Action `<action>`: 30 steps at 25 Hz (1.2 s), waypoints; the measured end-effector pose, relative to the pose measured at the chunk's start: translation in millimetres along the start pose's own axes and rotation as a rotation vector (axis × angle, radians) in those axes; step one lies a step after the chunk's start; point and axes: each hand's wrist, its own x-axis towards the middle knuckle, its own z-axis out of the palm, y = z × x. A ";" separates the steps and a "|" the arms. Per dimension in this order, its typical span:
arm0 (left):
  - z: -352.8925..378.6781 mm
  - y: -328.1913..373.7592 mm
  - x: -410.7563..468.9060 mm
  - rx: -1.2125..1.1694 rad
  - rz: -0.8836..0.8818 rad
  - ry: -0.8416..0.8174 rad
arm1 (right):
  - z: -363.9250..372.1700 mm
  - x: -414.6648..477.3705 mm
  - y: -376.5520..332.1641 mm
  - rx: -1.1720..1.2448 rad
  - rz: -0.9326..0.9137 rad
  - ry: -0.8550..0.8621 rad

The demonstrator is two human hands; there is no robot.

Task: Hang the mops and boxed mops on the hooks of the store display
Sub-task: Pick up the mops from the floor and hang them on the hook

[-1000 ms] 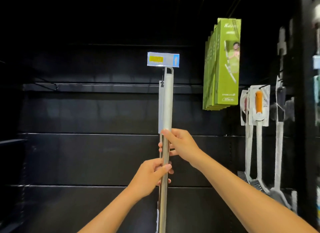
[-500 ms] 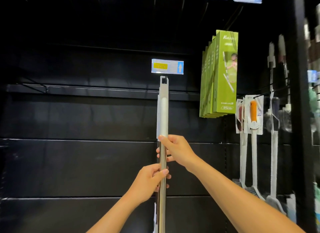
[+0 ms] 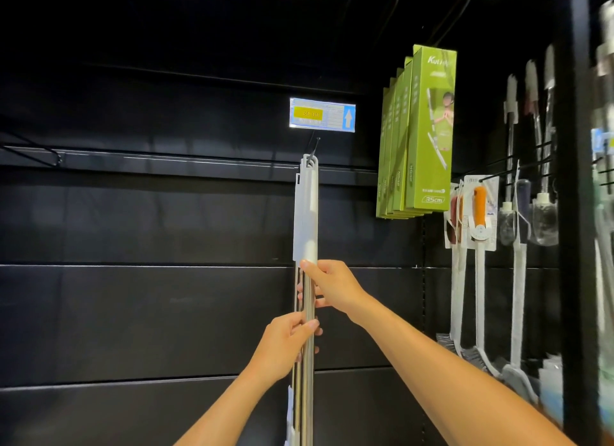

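A mop (image 3: 307, 213) with a steel pole and pale grey grip stands upright in the middle of the view. Its top loop sits on a black wire hook (image 3: 313, 148) under a blue and yellow price tag (image 3: 322, 114). My right hand (image 3: 332, 286) grips the pole just below the grey grip. My left hand (image 3: 287, 342) holds the pole lower down. Several green boxed mops (image 3: 415, 136) hang on a hook to the right. The mop's head is out of view below.
Black slatted display wall (image 3: 149, 312) behind. An empty wire hook (image 3: 40, 153) is at far left. Brushes with long handles (image 3: 478, 246) and bottle brushes (image 3: 541, 196) hang at right, beside a black upright post (image 3: 574, 213).
The mop has come down relative to the price tag, and its top loop now sits on the hook. Both hands keep their grip on the pole.
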 end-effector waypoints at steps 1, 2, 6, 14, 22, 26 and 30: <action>-0.2 -2.9 2.1 0.001 0.000 0.001 | 0.7 0.8 0.9 0.001 0.009 -0.002; -0.5 -5.6 3.5 0.002 0.004 0.003 | 1.4 1.6 1.9 0.002 0.018 -0.001; -3.3 -15.9 8.3 0.023 0.021 0.013 | 6.1 4.8 6.0 0.006 0.028 0.040; -11.9 -28.8 -15.5 0.056 0.028 0.013 | 14.5 -14.8 19.1 -0.047 -0.021 0.066; 16.4 -63.5 -109.1 0.351 0.069 0.104 | -4.2 -115.6 132.9 -0.229 0.066 0.010; 67.0 -108.5 -169.3 0.652 0.150 -0.017 | -24.6 -206.2 211.7 -0.329 0.186 -0.038; 139.4 -132.7 -226.2 0.824 0.111 -0.225 | -56.6 -314.9 272.0 -0.397 0.343 -0.091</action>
